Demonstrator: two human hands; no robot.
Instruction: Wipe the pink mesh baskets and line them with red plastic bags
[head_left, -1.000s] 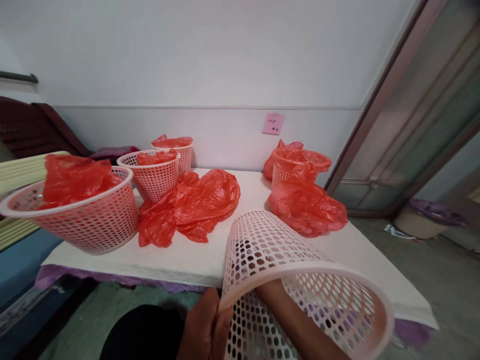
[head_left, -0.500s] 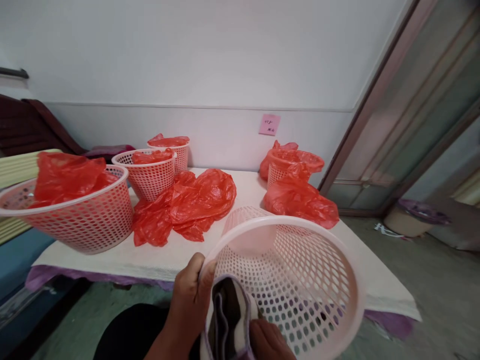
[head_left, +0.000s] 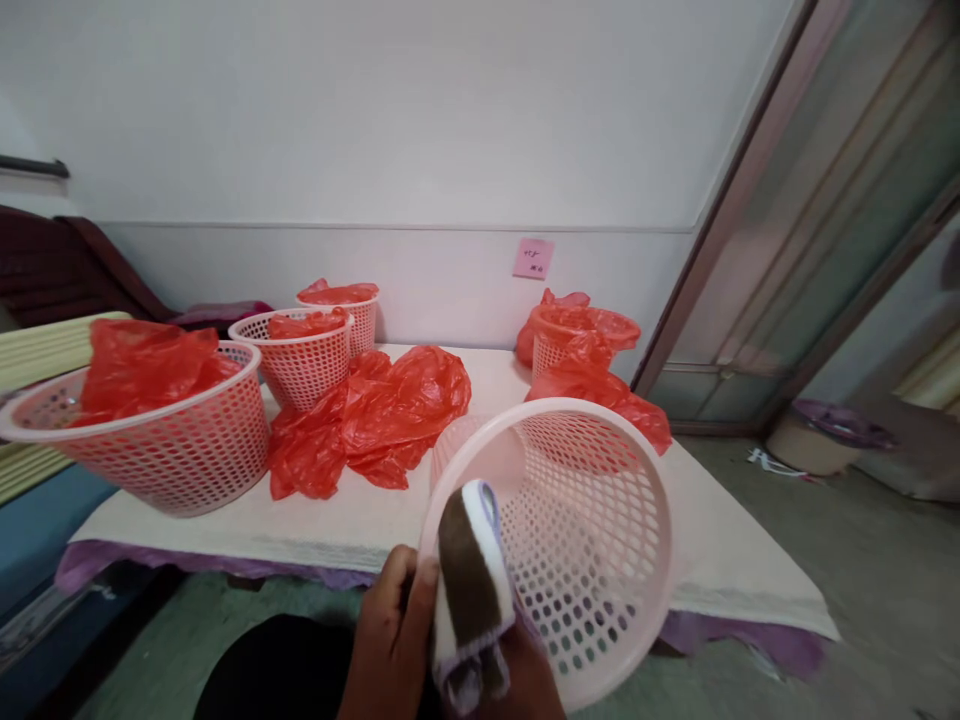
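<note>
My left hand (head_left: 396, 625) is closed on the near rim of a pale pink mesh plastic basket (head_left: 660, 520), its thumb inside and fingers outside. The basket is tipped, its mouth facing me, over the table's front edge. At the left of that mouth, my right hand (head_left: 521, 670) holds a folded brown and white cloth (head_left: 469, 575) with lilac edging, against the rim and inner wall. The cloth hides most of the right hand's fingers.
Red plastic bags (head_left: 409, 410) lie on the white-covered table (head_left: 750, 560). Bag-lined baskets stand left (head_left: 187, 440), behind it (head_left: 300, 365), and back right (head_left: 551, 350). A pink note (head_left: 533, 259) is on the wall. A bin (head_left: 821, 440) stands on the floor right.
The cloth has swung up, from lying low with its folds open toward me to standing at the rim with its striped side showing. The basket's mouth has shifted left and turned.
</note>
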